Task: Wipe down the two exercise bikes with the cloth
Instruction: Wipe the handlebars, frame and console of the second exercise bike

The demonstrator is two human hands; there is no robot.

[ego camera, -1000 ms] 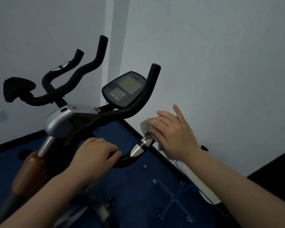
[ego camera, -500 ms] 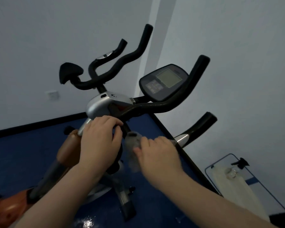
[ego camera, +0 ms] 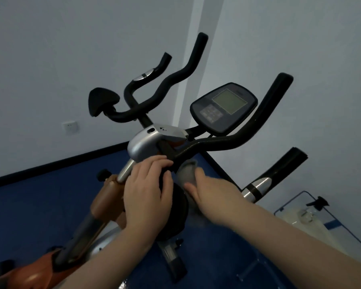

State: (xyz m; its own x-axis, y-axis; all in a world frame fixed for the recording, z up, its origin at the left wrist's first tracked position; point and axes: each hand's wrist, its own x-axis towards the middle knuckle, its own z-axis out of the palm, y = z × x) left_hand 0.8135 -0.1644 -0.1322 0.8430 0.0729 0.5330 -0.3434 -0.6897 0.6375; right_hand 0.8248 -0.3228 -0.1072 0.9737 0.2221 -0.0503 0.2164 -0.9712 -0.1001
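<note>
An orange and silver exercise bike (ego camera: 148,142) fills the middle, with black handlebars (ego camera: 227,140) and a dark console (ego camera: 223,109) at the upper right. My left hand (ego camera: 148,195) is curled over the black knob just below the silver handlebar clamp. My right hand (ego camera: 208,195), blurred, presses a grey cloth (ego camera: 188,172) against the stem under the handlebar, right beside my left hand. A second black handlebar with a saddle-like pad (ego camera: 102,101) rises behind at the upper left; whether it belongs to another bike I cannot tell.
Blue floor (ego camera: 40,205) runs under the bike, edged by a black skirting (ego camera: 50,165) and white walls. A wall socket (ego camera: 70,128) sits at the left. At the lower right, a thin wire frame (ego camera: 296,203) holds pale bags.
My right hand with the cloth has moved from the right grip inward to the stem. My left hand has shifted from the lower grip up to the knob. The view has swung left.
</note>
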